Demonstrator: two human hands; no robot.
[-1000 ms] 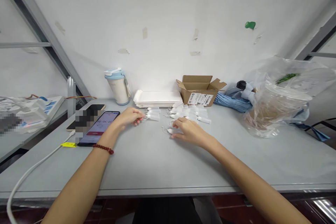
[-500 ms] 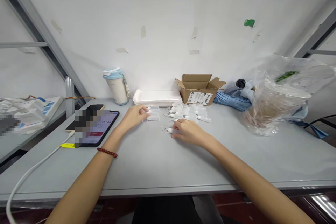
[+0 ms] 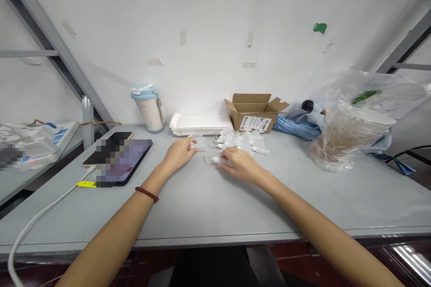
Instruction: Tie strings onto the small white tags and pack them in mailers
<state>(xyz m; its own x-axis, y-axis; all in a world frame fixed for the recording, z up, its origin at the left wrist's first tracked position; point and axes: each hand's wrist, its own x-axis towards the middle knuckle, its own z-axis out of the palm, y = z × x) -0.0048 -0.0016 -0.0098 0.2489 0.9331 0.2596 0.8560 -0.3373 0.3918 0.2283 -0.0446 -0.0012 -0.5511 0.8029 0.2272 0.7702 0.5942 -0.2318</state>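
Note:
Small white, partly see-through tubes with thin looped cords lie in a loose pile [image 3: 260,150] right of the table's middle. My right hand [image 3: 244,166] is in front of this pile, fingers bent and pinching one small white tube [image 3: 218,160]; its cord end points left and its other end is hidden under my fingers. A short row of similar tubes [image 3: 201,147] lies left of the pile. My left hand [image 3: 178,156] rests at the left end of that row, thumb and forefinger closed around a tube's end, which they partly cover.
Behind the tubes stand a stack of white trays [image 3: 202,123] and an open cardboard box [image 3: 254,122]. A tumbler [image 3: 150,112] and two phones [image 3: 129,161] are to the left. Blue cloth [image 3: 298,129] and a plastic-bagged container [image 3: 353,134] are on the right.
My left hand has shifted right and slightly down along the short row. My right hand has moved a little up and left with the tube, and its fingers are closer around it.

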